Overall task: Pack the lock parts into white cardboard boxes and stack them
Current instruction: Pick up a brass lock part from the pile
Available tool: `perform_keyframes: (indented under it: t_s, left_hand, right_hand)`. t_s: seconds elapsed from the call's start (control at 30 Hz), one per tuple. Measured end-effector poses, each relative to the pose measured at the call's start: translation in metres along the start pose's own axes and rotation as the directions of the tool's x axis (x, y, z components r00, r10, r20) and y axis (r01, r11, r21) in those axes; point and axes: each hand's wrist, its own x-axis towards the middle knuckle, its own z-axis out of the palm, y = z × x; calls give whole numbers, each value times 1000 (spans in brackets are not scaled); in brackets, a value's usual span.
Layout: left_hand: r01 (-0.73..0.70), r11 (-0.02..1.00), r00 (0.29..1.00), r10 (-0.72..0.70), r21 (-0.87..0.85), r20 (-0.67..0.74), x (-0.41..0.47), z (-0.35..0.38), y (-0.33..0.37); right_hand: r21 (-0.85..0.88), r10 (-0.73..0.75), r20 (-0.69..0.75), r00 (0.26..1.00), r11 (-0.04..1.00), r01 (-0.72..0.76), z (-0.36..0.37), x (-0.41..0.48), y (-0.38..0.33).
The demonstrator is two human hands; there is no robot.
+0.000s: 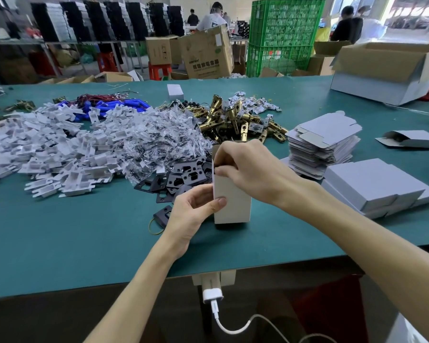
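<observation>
Head view: at centre frame the white box (232, 196) is upright on the surface (84, 231). The left grip (196, 209) pinches its lower side wall. The right grip (245, 167) curls at the open top, pinching a small part (216, 167) I cannot identify. The box is thin card, probably light and easily crushed, so it is best held by the edges. Its contents are hidden. Closed boxes (372, 184) lie stacked at right.

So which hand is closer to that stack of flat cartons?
Right. The right hand is at the top of the upright white box, just left of the stack of flat cartons; the left hand grips its lower side, farther left.
</observation>
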Motion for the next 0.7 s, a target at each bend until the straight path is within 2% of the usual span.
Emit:
perform_keyframes:
  t_s: [0.1, 0.23, 0.4, 0.5, 0.57, 0.7]
  left_hand:
    - [5, 1000, 1000, -5, 5, -2, 0, 0, 0]
    - [13, 1000, 1000, -13, 12, 1, 0, 0, -1]
    - [18, 999, 999, -16, 42, -39, -1, -1, -2]
    - [-2, 998, 995, 8, 63, -99, -1, -1, -4]
    - [-12, 999, 987, 18, 38, -157, 0, -2, -4]
    - [0, 1000, 961, -7, -27, -277, 3, -4, -5]
  right_hand:
    - [-53, 31, 50, 998, 998, -28, -1, 3, -3]
    - [-275, 137, 183, 973, 958, -83, 1, 8, -2]
    - [-331, 116, 189, 975, 942, -48, 3, 7, -7]
    - [-310, 28, 82, 996, 951, -1, 2, 6, -4]
    - [-198, -48, -76, 996, 980, 32, 3, 8, 0]
    - [29, 24, -369, 929, 999, -15, 12, 12, 12]
